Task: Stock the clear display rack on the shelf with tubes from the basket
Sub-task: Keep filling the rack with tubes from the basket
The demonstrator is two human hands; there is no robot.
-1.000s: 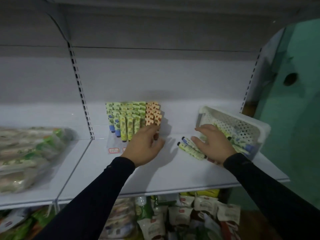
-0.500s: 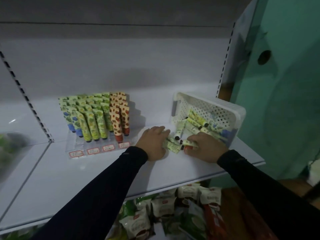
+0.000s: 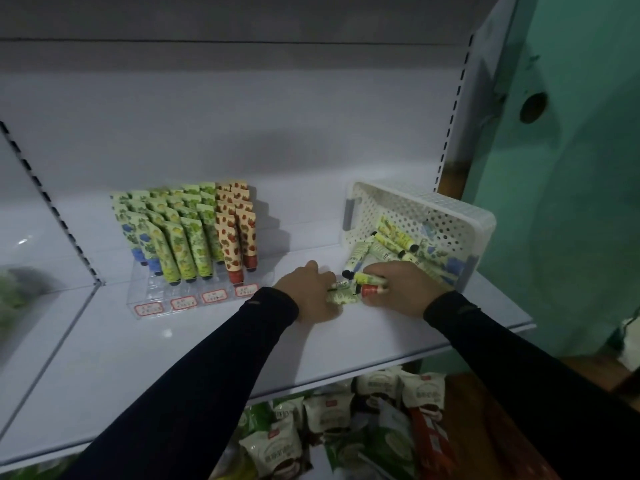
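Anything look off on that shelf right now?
Yes: the white basket lies tipped on its side, with tubes spilling from its mouth onto the shelf. The display rack stands orderly.

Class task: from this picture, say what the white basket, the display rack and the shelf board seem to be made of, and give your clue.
White perforated basket: probably moulded plastic, matte; regular round holes, rounded rim.
Clear stepped display rack: likely acrylic, glossy; the shelf shows through it.
White shelf board: perhaps painted metal, smooth; faint highlight, thin edge.
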